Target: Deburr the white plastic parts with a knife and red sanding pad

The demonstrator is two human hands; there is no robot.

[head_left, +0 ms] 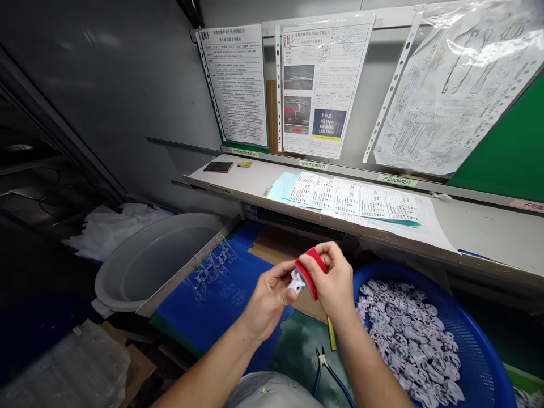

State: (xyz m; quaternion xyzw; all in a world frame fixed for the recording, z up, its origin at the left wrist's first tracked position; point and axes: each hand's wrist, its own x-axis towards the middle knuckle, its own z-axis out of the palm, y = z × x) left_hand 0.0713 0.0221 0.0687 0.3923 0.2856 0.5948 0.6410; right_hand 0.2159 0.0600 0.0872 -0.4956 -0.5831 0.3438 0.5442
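the left hand (267,303) pinches a small white plastic part (296,281), fingers closed on it, while the right hand (330,280) clamps a red piece (310,269) against it, just left of the blue basket (478,323). the part looks light and stiff, best held by its edges.

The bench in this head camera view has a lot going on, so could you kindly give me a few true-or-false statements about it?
The right hand grips a red-edged object. True.
The left hand is empty. False: its fingers hold a small white plastic part.
The round blue basket is heaped with white plastic parts. True.
The blue-handled pliers lie on the shelf. False: they lie on the green surface below the hands.
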